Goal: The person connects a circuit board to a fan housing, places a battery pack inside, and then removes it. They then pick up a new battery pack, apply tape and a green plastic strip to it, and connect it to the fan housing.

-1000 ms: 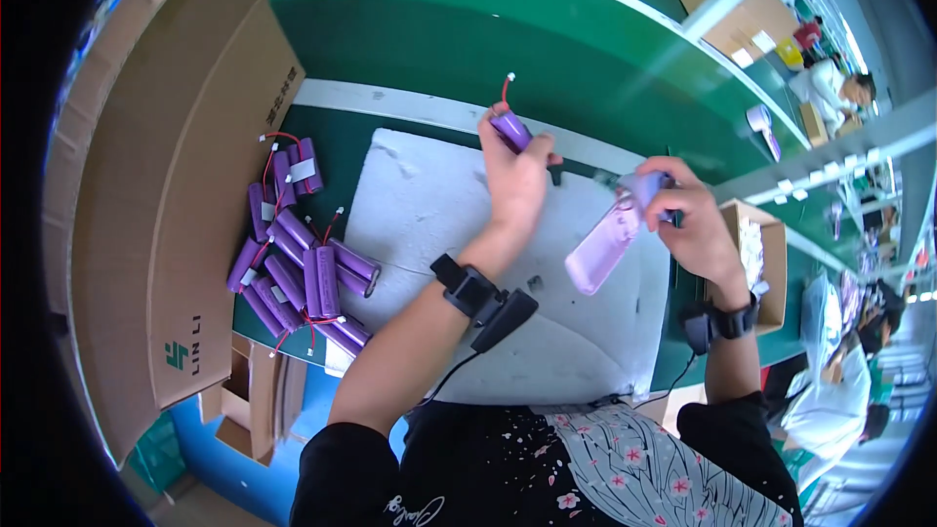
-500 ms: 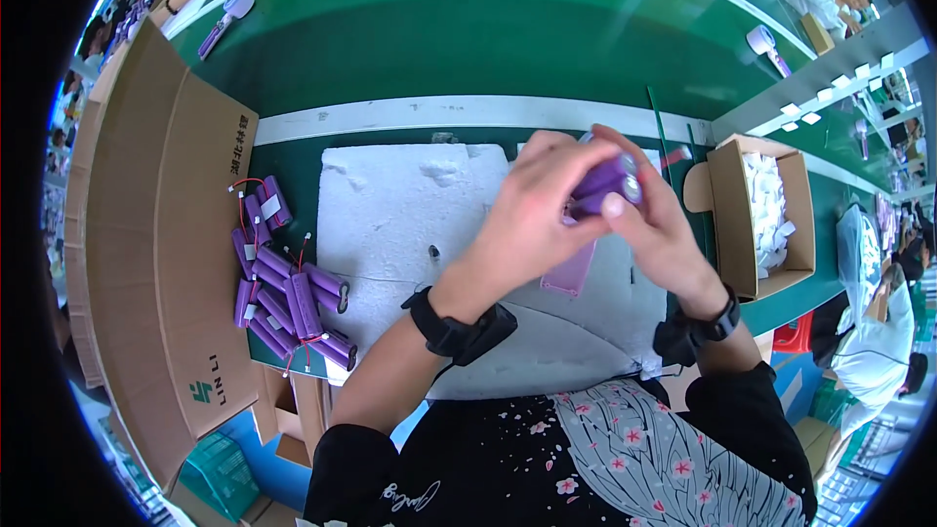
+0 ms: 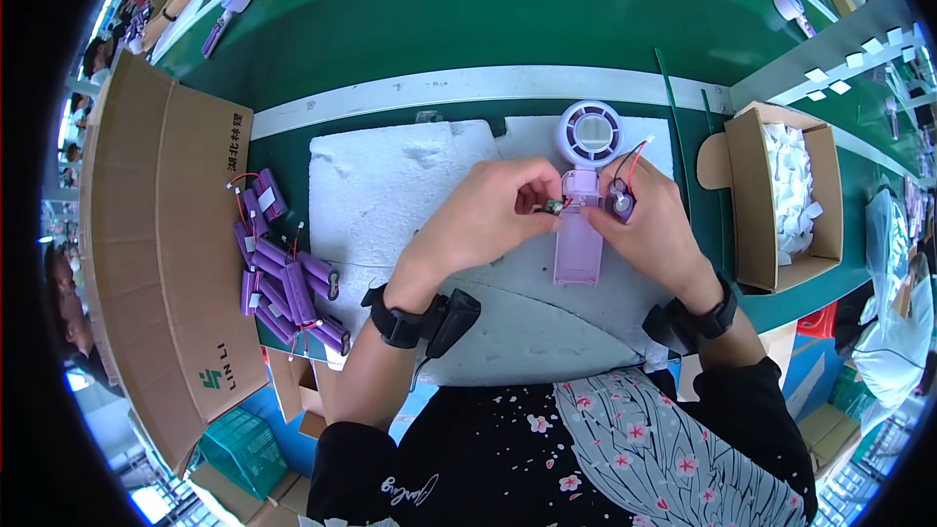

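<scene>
Fingers point(image 3: 539, 197) pinching small connector point(image 3: 554, 206), fan shell point(image 3: 580, 224) just beneath

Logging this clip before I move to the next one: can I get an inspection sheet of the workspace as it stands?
Surface: white foam pad on a green bench.
Job's things: lilac handheld fan lying flat on the pad; purple cylindrical battery cell.
Clutter: pile of purple cells; open carton of white pieces; flattened cardboard.
Grippers: left hand pinches a small connector at the fan's neck; right hand holds the cell.
Cables: red and black leads rise from the cell.
Surroundings: other people at the picture's edges.
</scene>
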Tool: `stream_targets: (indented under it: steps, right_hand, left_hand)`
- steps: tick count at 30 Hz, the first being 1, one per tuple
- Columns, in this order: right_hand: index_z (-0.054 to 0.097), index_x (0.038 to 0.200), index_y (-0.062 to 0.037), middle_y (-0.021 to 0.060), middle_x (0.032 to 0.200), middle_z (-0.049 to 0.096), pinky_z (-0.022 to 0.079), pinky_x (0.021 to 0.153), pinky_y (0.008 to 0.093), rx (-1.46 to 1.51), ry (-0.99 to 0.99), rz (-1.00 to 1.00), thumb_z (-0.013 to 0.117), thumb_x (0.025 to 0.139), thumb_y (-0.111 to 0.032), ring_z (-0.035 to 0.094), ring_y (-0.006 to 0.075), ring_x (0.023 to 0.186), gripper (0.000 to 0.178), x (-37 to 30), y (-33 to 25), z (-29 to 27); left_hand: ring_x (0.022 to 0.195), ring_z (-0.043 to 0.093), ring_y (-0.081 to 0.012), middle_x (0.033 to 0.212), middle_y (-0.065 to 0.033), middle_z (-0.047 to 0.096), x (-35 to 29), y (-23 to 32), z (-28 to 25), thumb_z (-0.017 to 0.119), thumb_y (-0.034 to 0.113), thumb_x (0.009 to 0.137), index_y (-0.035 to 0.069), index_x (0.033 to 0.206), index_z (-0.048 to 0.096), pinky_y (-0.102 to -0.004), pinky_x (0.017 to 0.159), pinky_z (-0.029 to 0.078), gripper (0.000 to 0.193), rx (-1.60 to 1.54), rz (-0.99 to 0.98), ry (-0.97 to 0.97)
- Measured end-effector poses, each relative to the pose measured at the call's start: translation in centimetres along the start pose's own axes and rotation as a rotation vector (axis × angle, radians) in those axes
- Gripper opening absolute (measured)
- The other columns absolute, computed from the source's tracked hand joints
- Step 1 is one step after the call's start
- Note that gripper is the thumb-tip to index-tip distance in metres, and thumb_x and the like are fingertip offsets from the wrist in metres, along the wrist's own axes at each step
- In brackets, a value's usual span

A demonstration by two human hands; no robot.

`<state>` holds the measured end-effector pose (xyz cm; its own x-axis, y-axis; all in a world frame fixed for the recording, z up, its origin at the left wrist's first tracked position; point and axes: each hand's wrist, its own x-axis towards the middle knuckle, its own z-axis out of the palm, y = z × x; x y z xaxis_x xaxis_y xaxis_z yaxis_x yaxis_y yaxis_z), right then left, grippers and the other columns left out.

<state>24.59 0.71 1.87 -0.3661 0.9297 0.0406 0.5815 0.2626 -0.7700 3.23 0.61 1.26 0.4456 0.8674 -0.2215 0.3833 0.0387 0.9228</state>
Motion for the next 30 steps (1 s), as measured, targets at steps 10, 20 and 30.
stream_targets:
  steps: [10,20,30]
  right_hand:
    - [0.061,0.089,-0.0059,0.0089,0.091,0.063,0.05,0.066,0.0336,-0.105,0.12,-0.461,0.078,0.061,0.003,0.06,0.0265,0.077,0.033,-0.3,0.1,1.3]
    - [0.064,0.088,-0.0062,0.0081,0.085,0.066,0.05,0.064,0.033,-0.086,0.059,-0.417,0.075,0.062,0.006,0.061,0.026,0.076,0.031,-0.3,-0.4,0.9]
    - [0.06,0.087,-0.0047,0.0088,0.081,0.063,0.051,0.061,0.0335,-0.104,0.038,-0.365,0.076,0.061,0.007,0.061,0.0271,0.073,0.033,-0.5,-1.2,0.7]
  left_hand:
    - [0.072,0.06,-0.011,0.086,-0.0042,0.065,-0.6,-0.5,-0.1,0.073,-0.007,0.074,0.002,0.091,0.062,-0.025,0.068,0.05,0.023,-0.093,0.133,0.014]
    - [0.083,0.067,-0.0145,0.09,-0.0077,0.069,-0.7,0.2,0.2,0.073,-0.007,0.073,0.001,0.099,0.066,-0.0266,0.079,0.055,0.028,-0.174,0.046,0.019]
    - [0.079,0.065,-0.02,0.087,-0.0066,0.066,-0.9,0.2,0.2,0.07,-0.01,0.07,0.004,0.1,0.07,-0.0298,0.071,0.053,0.033,-0.1,0.189,-0.007]
